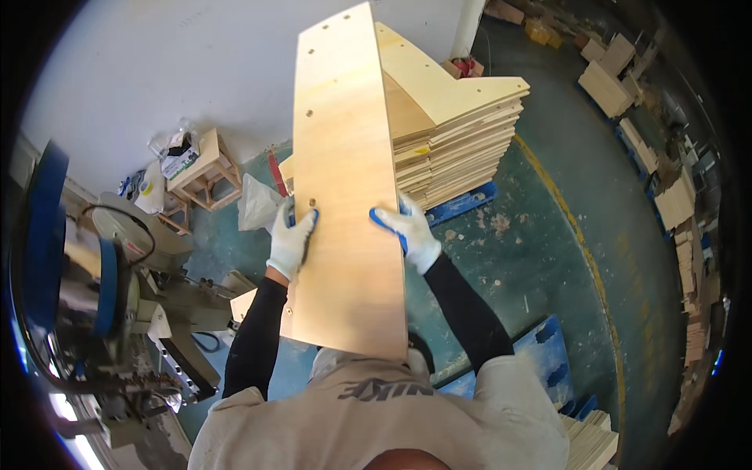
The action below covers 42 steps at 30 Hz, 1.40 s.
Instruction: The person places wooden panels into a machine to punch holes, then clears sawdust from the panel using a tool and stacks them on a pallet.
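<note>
A long plywood panel (345,157) with several small metal-lined holes along its left side is held up in front of me. My left hand (289,241), in a white glove with blue fingertips, grips its left edge, thumb on the face. On the opposite edge my right hand (410,232), gloved the same way, has its thumb pressed on the face and the other fingers hidden behind. Beyond the panel stands a tall stack of cut plywood pieces (470,137), partly covered by it.
The stack rests on a blue pallet (464,202). On the left is a machine with blue wheel covers (47,235); a wooden stool (205,171) stands by the white wall (196,70). Another blue pallet (548,352) lies near my right side. Wood piles (607,88) line the far right.
</note>
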Each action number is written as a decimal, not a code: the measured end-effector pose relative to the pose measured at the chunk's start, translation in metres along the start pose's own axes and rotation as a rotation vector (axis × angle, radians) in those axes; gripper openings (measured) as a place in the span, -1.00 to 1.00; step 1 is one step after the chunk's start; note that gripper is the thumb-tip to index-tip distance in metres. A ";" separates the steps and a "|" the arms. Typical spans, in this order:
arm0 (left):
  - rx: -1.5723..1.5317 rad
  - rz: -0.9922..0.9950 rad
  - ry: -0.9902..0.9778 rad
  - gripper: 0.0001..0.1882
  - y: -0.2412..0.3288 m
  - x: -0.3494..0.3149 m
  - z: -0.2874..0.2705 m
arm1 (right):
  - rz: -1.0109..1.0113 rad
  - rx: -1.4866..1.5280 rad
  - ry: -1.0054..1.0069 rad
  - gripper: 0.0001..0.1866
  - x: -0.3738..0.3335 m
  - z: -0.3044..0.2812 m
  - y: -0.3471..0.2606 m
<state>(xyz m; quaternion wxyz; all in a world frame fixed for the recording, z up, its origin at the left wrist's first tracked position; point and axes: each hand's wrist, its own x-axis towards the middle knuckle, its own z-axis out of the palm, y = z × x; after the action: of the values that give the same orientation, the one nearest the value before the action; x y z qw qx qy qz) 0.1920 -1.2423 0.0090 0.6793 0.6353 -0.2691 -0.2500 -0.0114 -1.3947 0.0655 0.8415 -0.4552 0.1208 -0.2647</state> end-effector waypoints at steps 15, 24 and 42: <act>0.019 0.073 0.375 -0.56 0.001 0.281 0.126 | 0.058 -0.244 -0.039 -0.19 0.361 -0.200 -0.017; 1.053 -0.323 0.390 -0.02 -0.086 0.469 0.176 | -0.367 -1.228 0.007 -0.27 0.540 -0.350 -0.101; 0.826 -0.354 0.467 0.05 -0.133 0.518 0.221 | -0.087 -1.587 0.056 0.10 0.597 -0.479 -0.135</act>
<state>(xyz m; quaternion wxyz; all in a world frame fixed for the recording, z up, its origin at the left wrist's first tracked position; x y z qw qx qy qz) 0.4197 -1.7651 -0.0881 0.3607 0.9258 -0.0746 -0.0852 0.2268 -2.1224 -0.0666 0.2516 -0.9162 0.2767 -0.1437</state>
